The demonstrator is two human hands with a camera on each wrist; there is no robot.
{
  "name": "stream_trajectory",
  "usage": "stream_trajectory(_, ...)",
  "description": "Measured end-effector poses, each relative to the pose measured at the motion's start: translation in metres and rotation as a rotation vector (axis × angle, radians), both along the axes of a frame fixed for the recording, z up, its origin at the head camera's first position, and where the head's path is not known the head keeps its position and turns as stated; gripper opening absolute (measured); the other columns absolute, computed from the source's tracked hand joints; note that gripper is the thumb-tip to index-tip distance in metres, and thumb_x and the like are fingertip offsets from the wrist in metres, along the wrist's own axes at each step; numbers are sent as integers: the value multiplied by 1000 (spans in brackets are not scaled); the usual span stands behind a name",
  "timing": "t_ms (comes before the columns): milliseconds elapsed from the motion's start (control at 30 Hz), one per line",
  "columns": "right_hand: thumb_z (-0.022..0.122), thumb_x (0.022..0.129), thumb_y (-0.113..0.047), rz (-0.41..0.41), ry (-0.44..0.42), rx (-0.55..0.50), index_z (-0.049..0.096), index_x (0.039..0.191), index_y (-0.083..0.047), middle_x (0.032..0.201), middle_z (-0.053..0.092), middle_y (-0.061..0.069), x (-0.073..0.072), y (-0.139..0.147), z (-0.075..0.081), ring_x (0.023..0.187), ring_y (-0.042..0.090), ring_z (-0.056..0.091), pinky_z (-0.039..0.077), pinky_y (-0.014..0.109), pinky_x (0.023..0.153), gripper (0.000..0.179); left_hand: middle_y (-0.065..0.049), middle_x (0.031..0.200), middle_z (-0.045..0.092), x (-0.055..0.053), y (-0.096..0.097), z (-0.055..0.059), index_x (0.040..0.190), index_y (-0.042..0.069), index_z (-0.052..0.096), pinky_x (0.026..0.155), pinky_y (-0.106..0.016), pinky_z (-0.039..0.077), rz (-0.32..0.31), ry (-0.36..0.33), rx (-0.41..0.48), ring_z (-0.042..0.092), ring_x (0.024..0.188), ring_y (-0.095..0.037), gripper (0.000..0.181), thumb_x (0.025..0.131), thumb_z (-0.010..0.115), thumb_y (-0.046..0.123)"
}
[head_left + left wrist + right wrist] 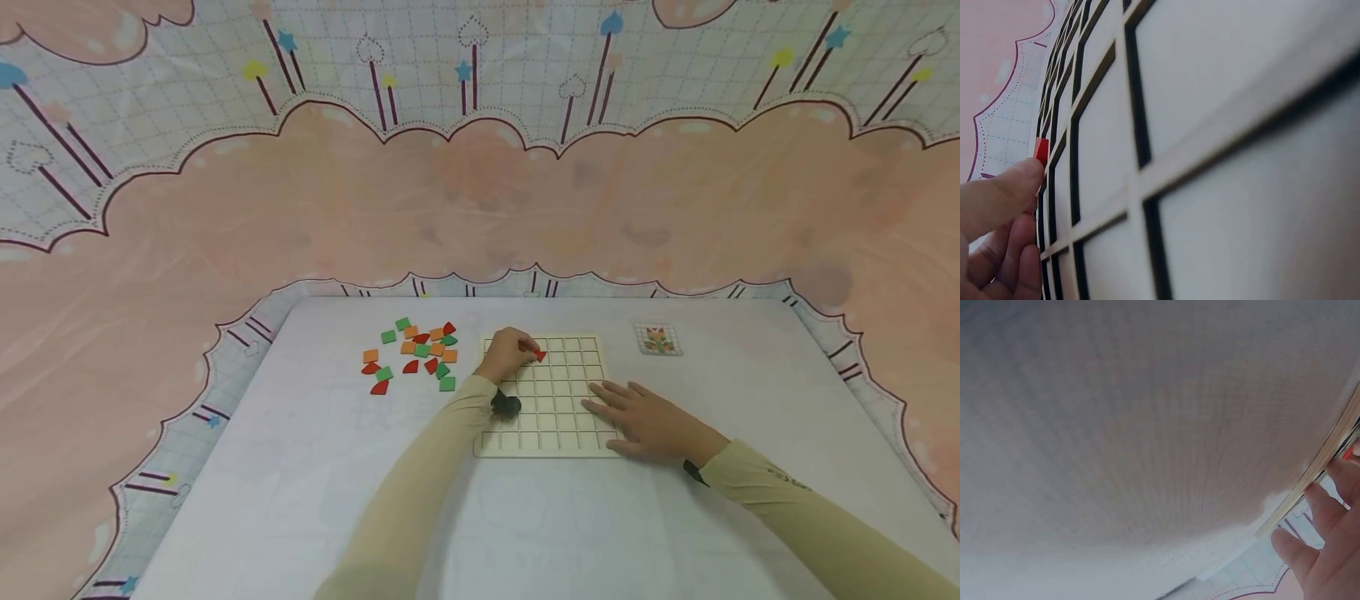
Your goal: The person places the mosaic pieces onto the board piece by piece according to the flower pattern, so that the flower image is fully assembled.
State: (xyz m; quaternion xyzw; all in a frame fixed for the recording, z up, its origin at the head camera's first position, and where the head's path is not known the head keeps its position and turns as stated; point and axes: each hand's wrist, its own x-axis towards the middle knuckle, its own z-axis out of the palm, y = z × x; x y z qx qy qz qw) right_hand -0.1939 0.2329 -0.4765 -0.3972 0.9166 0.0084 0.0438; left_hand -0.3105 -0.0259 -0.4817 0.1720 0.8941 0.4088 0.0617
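My left hand point(506, 353) pinches a small red tile point(540, 356) between thumb and fingertips, over the upper part of a pale wooden grid board point(555, 417). In the left wrist view, the red tile point(1041, 150) stands out past the thumb, right at the board's raised grid lines point(1138, 187). My right hand point(651, 421) lies with fingers spread on the board's right side. From the right wrist, the fingers point(1325, 509) show along the board's edge point(1310, 478).
Left of the board, several loose tiles in red, green and orange point(407, 348) are scattered on the white table point(300, 467). A small square pattern card point(658, 339) with a flower-like picture lies beyond the board at the right. A patterned cloth backdrop point(480, 208) rises behind the table.
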Motion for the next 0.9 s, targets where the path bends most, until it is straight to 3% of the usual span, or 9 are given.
stream_trajectory(300,51,92,-44,-2,6,-24,38,144,-16,151,35,13,2,-1,3,137,34,35,31,56,108,60,-11,92,71,-3,1,-2,91,3,74,76,-26,50,-14,36,-1,62,83,-19,10,82,70,7)
stream_trajectory(633,52,92,-43,18,29,-45,40,143,-14,149,37,15,3,0,2,136,35,36,32,57,106,60,-11,96,70,-3,3,1,90,4,74,83,-30,50,-10,27,-19,62,89,-21,9,84,68,6)
stream_trajectory(900,49,93,-46,-8,-7,-9,34,146,-18,153,31,11,1,0,0,140,32,31,28,55,110,62,-10,98,70,-4,2,1,89,4,74,84,-32,51,-16,39,-18,63,91,-22,9,84,68,5)
